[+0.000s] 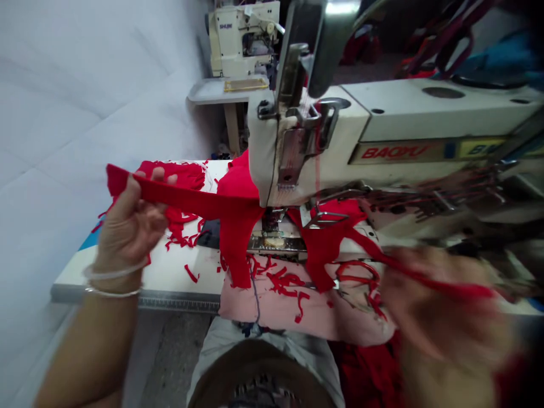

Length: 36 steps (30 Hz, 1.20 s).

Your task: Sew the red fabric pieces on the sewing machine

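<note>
A red fabric piece (238, 232) with long strips lies across the sewing machine (314, 153), part of it behind the machine's head. My left hand (138, 215) is closed on the end of one strip, pinching it between thumb and fingers and holding it out to the left, above the table. On the right, my right hand (442, 306) is smeared by motion. Another red strip (374, 249) runs from under the machine into its fingers, and the hand looks closed on it. Two lower flaps of the fabric hang in front of the needle area.
Red scraps litter the pink cloth (238, 300) at the table's front edge, where red-handled scissors (359, 271) lie. A pile of red fabric (178, 173) sits at the back left of the white table (170, 277). Behind stands a second sewing machine (240, 39). A white wall (93, 85) bounds the left.
</note>
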Each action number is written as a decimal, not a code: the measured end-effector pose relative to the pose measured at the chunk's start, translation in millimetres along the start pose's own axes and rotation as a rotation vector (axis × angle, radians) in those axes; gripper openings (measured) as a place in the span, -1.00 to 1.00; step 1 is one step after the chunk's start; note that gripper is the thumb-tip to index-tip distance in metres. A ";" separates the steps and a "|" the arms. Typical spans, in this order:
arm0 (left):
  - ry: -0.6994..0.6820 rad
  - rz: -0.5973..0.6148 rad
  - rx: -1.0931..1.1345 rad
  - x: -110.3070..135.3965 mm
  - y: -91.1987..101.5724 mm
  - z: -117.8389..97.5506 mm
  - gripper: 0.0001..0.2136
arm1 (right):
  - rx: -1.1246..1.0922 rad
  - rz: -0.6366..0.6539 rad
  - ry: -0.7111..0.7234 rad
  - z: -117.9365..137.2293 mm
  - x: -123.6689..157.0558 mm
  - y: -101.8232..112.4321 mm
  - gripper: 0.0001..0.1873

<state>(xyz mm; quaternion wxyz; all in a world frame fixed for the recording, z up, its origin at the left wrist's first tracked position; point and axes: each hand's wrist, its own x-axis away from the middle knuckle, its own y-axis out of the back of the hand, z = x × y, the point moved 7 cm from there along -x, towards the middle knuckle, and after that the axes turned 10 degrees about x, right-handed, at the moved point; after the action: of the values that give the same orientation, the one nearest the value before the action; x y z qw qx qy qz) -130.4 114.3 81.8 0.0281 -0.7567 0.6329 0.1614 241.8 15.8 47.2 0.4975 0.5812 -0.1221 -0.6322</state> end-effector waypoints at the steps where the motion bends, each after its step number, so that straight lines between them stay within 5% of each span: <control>1: -0.066 0.031 -0.024 4.9 -22.4 -2.2 -0.57 | -0.130 -0.051 0.027 17.3 -10.6 -14.6 -0.46; 3: -0.229 0.135 -0.164 20.3 -73.2 -5.6 -0.50 | -0.147 -0.028 0.098 46.7 -26.4 -52.3 -0.68; 5: -0.400 0.289 -0.330 40.7 -119.4 -3.6 -0.57 | 0.069 -0.005 0.218 65.3 -29.6 -81.7 -0.72; 8: -0.702 0.446 -0.573 73.2 -154.1 1.5 -0.74 | 0.290 -0.011 0.264 63.2 -19.4 -95.9 -0.68; 10: -0.799 0.491 -0.789 87.3 -158.5 7.0 -0.72 | 0.288 -0.021 0.251 57.0 -12.5 -91.6 -0.63; 17: -0.626 0.510 -1.122 94.6 -155.6 10.8 -0.60 | 0.125 -0.018 0.209 58.5 -11.4 -89.4 -0.57; 25: -0.688 0.589 -0.952 95.6 -161.7 18.0 -0.63 | 0.282 0.048 0.366 64.2 -8.2 -97.7 -0.64; 36: -0.646 0.621 -0.872 92.7 -156.5 25.2 -0.59 | 0.236 0.058 0.344 60.3 -15.0 -97.3 -0.64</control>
<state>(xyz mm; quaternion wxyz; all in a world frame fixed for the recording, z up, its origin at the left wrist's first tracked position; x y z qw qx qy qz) 29.3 63.4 6.6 -0.1418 -0.3921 0.6589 0.6261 140.2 48.1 2.8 0.4577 0.7310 -0.1252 -0.4904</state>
